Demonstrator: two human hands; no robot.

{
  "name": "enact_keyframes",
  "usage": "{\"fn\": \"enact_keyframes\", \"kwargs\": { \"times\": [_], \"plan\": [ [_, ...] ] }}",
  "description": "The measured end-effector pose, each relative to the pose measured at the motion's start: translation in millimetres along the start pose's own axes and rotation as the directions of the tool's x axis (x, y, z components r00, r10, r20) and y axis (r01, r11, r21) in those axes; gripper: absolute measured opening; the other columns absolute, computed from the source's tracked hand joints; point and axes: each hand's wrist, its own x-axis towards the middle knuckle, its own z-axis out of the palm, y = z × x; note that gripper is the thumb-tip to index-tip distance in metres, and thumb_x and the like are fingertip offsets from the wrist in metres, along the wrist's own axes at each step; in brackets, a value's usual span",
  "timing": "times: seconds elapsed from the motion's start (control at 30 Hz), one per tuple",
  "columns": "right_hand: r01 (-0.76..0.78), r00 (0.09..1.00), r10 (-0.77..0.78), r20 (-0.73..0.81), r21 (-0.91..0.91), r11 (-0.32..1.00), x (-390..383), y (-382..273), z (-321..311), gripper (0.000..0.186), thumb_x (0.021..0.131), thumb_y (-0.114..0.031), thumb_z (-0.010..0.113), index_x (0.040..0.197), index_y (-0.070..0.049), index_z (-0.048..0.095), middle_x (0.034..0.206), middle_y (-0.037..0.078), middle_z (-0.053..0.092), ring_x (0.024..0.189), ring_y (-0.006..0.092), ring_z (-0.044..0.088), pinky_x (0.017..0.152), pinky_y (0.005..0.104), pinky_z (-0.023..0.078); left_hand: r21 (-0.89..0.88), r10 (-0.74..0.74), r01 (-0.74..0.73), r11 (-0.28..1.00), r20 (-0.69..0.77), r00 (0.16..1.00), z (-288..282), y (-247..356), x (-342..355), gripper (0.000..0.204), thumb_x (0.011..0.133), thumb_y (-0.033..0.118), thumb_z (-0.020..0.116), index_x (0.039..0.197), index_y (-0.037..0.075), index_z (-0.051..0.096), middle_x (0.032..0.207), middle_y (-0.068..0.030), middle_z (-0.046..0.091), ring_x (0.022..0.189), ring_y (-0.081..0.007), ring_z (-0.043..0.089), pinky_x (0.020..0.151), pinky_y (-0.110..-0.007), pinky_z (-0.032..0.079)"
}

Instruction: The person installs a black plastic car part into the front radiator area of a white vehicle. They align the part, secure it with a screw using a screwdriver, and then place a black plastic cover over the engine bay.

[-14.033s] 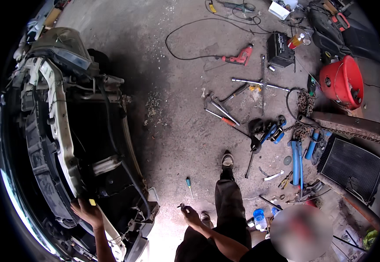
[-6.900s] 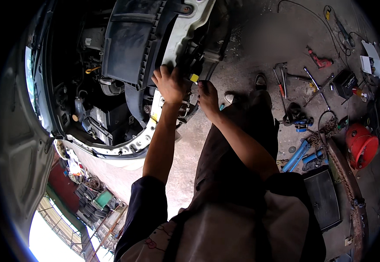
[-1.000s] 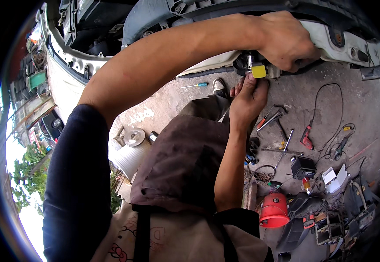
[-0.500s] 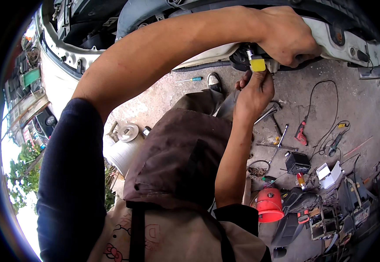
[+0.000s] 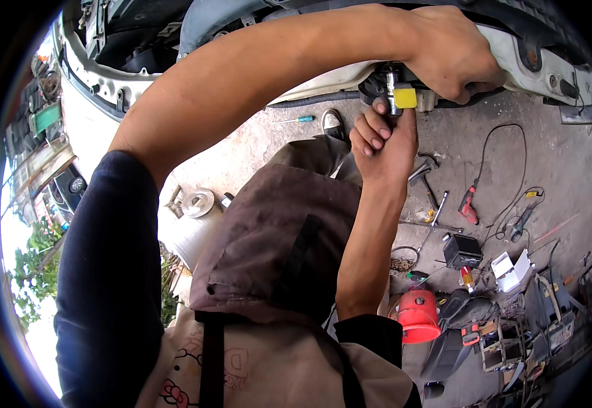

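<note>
My left arm reaches across the front of a white car body [image 5: 540, 71]. My left hand [image 5: 455, 58] is closed in a fist at its edge; whatever the fingers hold is hidden. Just below it, a shiny chrome cylindrical piece [image 5: 392, 88] points down from a dark recess under the body panel. A yellow square tab [image 5: 405, 98] sits against its side. From below, my right hand [image 5: 385, 146] grips the lower end of the chrome piece between thumb and forefinger, the other fingers curled loosely, palm side showing.
On the concrete floor at right lie a red power drill [image 5: 469, 205] with its cord, a hammer [image 5: 426, 178], a cross wrench [image 5: 438, 211], a black battery [image 5: 462, 251] and a red bucket [image 5: 418, 317]. A screwdriver [image 5: 304, 119] lies near my shoe [image 5: 332, 122]. A cable spool [image 5: 194, 228] stands left.
My right hand has turned and shifted slightly left, its curled fingers now showing. More of the chrome piece shows, and the yellow tab has moved a little right and up. My left hand stays nearly still.
</note>
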Motion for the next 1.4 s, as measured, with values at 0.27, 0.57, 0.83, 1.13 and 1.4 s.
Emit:
{"fn": "enact_keyframes", "kwargs": {
  "times": [0.27,0.57,0.83,1.13,1.4],
  "plan": [
    [0.383,0.547,-0.831,0.106,-0.914,0.135,3,34,-1,0.023,0.100,-0.015,0.061,0.110,0.006,0.060,0.077,0.006,0.062,0.060,0.0120,0.057,0.054,0.0252,0.045,0.168,-0.106,0.080,0.983,0.154,0.982,1,6,2,0.026,0.079,0.026,0.064,0.102,0.015,0.068,0.088,-0.0079,0.071,0.086,-0.0321,0.069,0.072,-0.046,0.054],
    [0.083,0.995,-0.087,-0.048,-0.074,0.994,-3,-2,-8,0.048,0.105,-0.044,0.047,0.100,0.002,0.056,0.069,0.001,0.045,0.054,0.0114,0.041,0.046,0.0252,0.032,0.162,-0.061,0.040,0.986,0.127,0.990,2,3,3,0.027,0.081,0.027,0.066,0.104,0.014,0.068,0.091,-0.0091,0.071,0.087,-0.0321,0.069,0.073,-0.046,0.053],
    [0.365,0.600,-0.800,0.004,-0.891,0.269,5,34,7,0.023,0.099,-0.019,0.065,0.097,0.002,0.057,0.066,0.003,0.054,0.056,0.0081,0.053,0.047,0.0235,0.041,0.163,-0.067,0.045,0.986,0.128,0.990,1,5,1,0.026,0.080,0.028,0.067,0.102,0.014,0.068,0.086,-0.0087,0.071,0.084,-0.0323,0.069,0.070,-0.046,0.054],
    [0.046,0.991,-0.041,-0.130,0.033,0.998,-5,2,9,0.047,0.104,-0.047,0.046,0.090,-0.004,0.055,0.057,-0.005,0.037,0.043,0.0088,0.034,0.040,0.0237,0.026,0.145,-0.045,0.033,0.989,0.079,0.996,-7,7,3,0.020,0.068,0.017,0.069,0.083,0.007,0.060,0.067,-0.0165,0.062,0.066,-0.0388,0.062,0.056,-0.047,0.045],
    [0.324,0.435,-0.878,0.198,-0.945,-0.053,4,38,6,0.032,0.094,-0.013,0.064,0.119,0.003,0.052,0.098,0.025,0.063,0.083,0.0460,0.063,0.069,0.0514,0.052,0.125,-0.210,0.196,0.973,0.113,0.971,-15,32,11,0.022,0.073,0.017,0.071,0.091,0.009,0.061,0.076,-0.0151,0.063,0.069,-0.0353,0.063,0.063,-0.042,0.047]
  ]
}}
